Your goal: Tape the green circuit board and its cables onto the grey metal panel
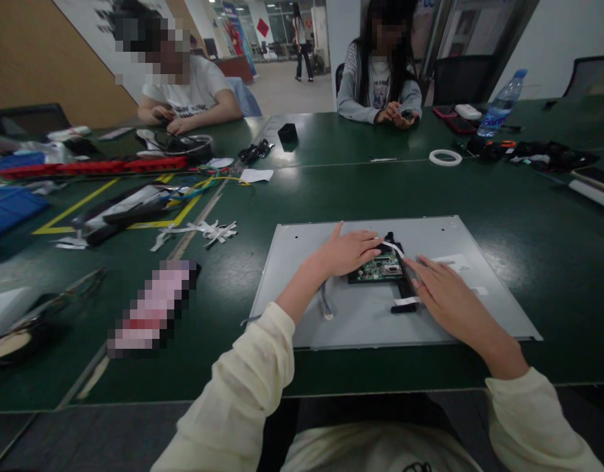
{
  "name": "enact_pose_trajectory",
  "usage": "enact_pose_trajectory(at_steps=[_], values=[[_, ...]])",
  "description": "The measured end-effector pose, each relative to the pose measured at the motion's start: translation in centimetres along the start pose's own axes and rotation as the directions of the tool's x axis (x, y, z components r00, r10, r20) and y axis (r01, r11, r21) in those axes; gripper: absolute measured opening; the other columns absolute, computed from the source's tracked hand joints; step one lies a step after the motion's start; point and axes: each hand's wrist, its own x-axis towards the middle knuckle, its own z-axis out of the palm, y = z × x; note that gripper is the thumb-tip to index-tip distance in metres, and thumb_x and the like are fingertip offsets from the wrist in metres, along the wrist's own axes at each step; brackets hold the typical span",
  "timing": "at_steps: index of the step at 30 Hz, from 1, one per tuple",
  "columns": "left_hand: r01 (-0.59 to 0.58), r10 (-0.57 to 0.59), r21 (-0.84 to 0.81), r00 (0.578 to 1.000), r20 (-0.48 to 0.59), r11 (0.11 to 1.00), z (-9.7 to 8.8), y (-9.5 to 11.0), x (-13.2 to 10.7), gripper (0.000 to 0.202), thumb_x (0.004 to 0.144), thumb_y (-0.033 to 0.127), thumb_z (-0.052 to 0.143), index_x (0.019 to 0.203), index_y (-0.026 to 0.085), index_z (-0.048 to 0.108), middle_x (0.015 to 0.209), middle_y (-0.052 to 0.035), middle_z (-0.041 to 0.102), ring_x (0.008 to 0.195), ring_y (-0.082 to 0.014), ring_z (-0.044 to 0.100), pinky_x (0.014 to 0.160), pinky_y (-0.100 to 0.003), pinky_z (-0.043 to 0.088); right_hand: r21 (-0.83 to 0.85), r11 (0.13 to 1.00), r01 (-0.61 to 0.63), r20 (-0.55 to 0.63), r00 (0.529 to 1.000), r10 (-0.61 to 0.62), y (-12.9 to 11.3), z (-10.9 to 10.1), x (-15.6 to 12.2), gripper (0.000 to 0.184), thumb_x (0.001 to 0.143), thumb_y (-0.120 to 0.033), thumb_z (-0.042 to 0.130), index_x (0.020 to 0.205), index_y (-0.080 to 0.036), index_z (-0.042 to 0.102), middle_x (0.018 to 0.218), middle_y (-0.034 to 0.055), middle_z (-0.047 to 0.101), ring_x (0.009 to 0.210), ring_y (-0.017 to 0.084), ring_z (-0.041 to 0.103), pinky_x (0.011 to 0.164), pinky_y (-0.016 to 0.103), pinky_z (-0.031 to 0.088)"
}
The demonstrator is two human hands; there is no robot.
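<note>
A grey flat panel [306,262] lies on the green table. Near its middle sits a green circuit board [377,267] in a black frame, partly covered by my left hand [348,250]. That hand lies flat, fingers stretched out, with the fingertips at the upper end of a white strip [393,248]. My right hand [446,298] is open too, its fingers extended over the panel and their tips by the strip's other end. Below it, another white strip [406,301] crosses a black bar [404,309]. A grey flat cable [326,301] curves beneath my left wrist.
Left of the panel are a phone-like object [157,308], blurred out, and crumpled white strips [213,231]. Farther back stand a small black box [288,134], a roll of white tape [444,157] and a water bottle [502,105]. Two people sit across the table.
</note>
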Motion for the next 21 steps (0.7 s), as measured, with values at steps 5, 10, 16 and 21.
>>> enact_pose_trajectory(at_steps=[5,10,16,21], values=[[0.011,-0.008,-0.032,0.997,0.078,0.999,-0.62,0.34,-0.14,0.044,0.098,0.044,0.020,0.140,0.041,0.031,0.150,0.0011,0.032,0.139,-0.0210,0.026,0.110,-0.058,-0.005,-0.001,1.000,-0.008,0.002,1.000,0.008,-0.06,-0.04,-0.10,0.049,0.097,-0.034,0.024,0.141,-0.016,0.037,0.138,0.0097,0.047,0.132,0.024,0.037,0.105,0.049,0.033],[0.056,-0.047,-0.055,0.988,0.147,0.997,-1.00,0.59,-0.02,0.046,0.097,0.048,0.018,0.140,0.041,0.031,0.152,0.0012,0.028,0.141,-0.0235,0.020,0.108,-0.062,-0.003,0.001,1.000,-0.014,-0.007,1.000,0.014,-0.19,-0.04,-0.13,0.048,0.097,-0.033,0.025,0.140,-0.015,0.038,0.139,0.0098,0.046,0.132,0.024,0.036,0.106,0.048,0.032],[0.071,-0.056,-0.100,0.989,0.138,0.992,-0.85,0.74,-0.28,0.049,0.096,0.051,0.013,0.141,0.038,0.029,0.153,0.0015,0.024,0.143,-0.0220,0.013,0.108,-0.062,-0.003,0.100,0.995,-0.020,-0.064,0.998,0.026,-0.21,-0.21,-0.40,0.044,0.095,-0.029,0.031,0.136,-0.017,0.042,0.135,0.0084,0.049,0.128,0.024,0.040,0.105,0.046,0.032],[0.093,-0.084,-0.122,0.993,0.078,0.988,-0.44,0.78,-0.31,0.054,0.096,0.053,0.010,0.142,0.033,0.029,0.152,-0.0001,0.026,0.142,-0.0207,0.015,0.108,-0.062,-0.003,0.255,0.962,-0.101,-0.166,0.975,0.146,0.11,-0.74,-0.80,0.029,0.091,-0.028,0.042,0.114,-0.020,0.057,0.116,0.0068,0.060,0.108,0.020,0.054,0.094,0.036,0.042]])
